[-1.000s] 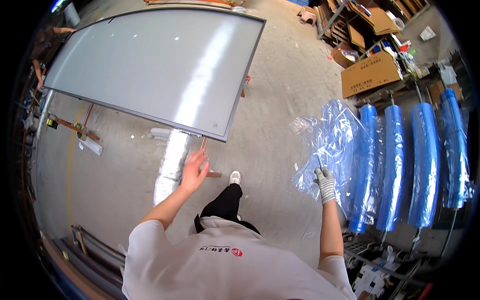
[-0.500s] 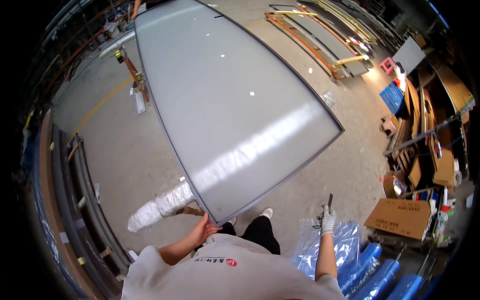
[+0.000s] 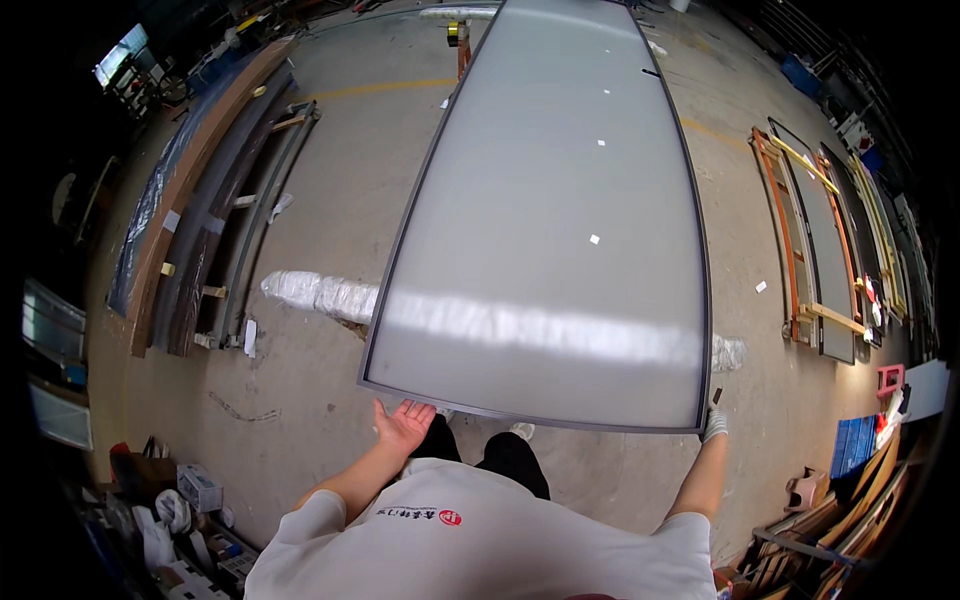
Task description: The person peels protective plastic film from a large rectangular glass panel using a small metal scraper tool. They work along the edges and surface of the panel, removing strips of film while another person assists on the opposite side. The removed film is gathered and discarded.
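A large frosted panel [image 3: 560, 220] in a thin dark frame lies flat in front of me, stretching away from my body. My left hand [image 3: 403, 425] is bare, palm up with fingers spread, its fingertips just at the panel's near edge close to the left corner. My right hand [image 3: 714, 422] wears a white glove and sits at the panel's near right corner. A thin dark tool [image 3: 716, 397] sticks up from its closed fingers. My legs and shoes show just under the near edge.
A white wrapped roll [image 3: 320, 293] lies on the concrete floor, partly under the panel. Long dark frames [image 3: 230, 200] lie at the left. Framed panels on orange supports [image 3: 820, 250] lie at the right, a blue crate [image 3: 855, 445] beyond. Boxes [image 3: 200, 490] clutter the lower left.
My view has swung from the blue wrapped pieces to the panel, which now lies straight ahead. My left hand has come up to its near edge, my right to its corner.
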